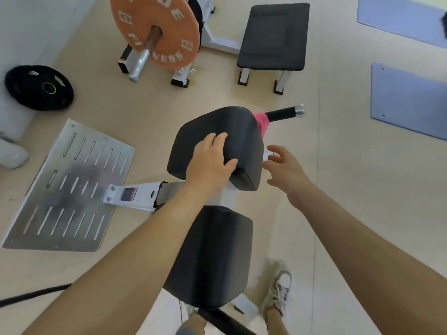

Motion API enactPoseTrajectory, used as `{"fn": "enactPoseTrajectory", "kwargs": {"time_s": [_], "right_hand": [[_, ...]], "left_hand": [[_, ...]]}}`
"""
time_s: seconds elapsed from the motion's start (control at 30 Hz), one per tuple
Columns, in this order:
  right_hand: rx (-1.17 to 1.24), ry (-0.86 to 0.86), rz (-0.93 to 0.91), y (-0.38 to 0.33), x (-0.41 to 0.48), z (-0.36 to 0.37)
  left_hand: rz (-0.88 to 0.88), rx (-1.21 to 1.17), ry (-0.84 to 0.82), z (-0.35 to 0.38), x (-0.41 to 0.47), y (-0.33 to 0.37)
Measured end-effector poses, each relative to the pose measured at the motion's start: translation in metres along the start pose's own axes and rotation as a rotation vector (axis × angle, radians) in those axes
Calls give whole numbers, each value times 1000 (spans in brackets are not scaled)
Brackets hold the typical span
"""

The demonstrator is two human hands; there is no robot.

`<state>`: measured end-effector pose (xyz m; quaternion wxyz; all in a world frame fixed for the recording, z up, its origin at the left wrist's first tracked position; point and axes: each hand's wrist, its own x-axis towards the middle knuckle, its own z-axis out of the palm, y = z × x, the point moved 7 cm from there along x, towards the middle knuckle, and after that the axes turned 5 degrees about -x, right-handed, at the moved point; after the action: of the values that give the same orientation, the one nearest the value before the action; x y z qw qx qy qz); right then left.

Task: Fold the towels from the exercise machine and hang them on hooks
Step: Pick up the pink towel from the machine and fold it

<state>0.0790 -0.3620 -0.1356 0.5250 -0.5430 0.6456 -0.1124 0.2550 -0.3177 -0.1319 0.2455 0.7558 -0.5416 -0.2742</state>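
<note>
A pink towel [262,122] hangs over the black handle bar [284,113] of the exercise machine, mostly hidden behind the upper black pad [242,131]. My left hand [209,160] rests flat on that pad with its fingers straight. My right hand [286,172] hovers open in the air to the right of the pad, below the towel and apart from it. A second black pad [212,257] sits lower, nearer to me. No hooks are in view.
A slotted metal footplate [65,187] lies on the floor at left. An orange weight plate [159,30] on a bar, a black bench [273,35] and a black plate [38,88] stand farther off. My shoe [278,288] is beside the machine.
</note>
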Motion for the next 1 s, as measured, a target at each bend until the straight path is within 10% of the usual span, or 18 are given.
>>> {"fn": "enactPoseTrajectory", "kwargs": {"time_s": [0.47, 0.73, 0.87, 1.0], "right_hand": [[248, -264, 287, 16, 210, 16], [-90, 40, -342, -37, 179, -11], [7, -220, -530, -95, 102, -35], [26, -667, -405, -122, 20, -35]], "left_hand": [[-404, 296, 260, 55, 39, -2], [-435, 247, 192, 52, 41, -2], [-525, -194, 12, 33, 40, -9], [-441, -843, 251, -30, 3, 39]]}}
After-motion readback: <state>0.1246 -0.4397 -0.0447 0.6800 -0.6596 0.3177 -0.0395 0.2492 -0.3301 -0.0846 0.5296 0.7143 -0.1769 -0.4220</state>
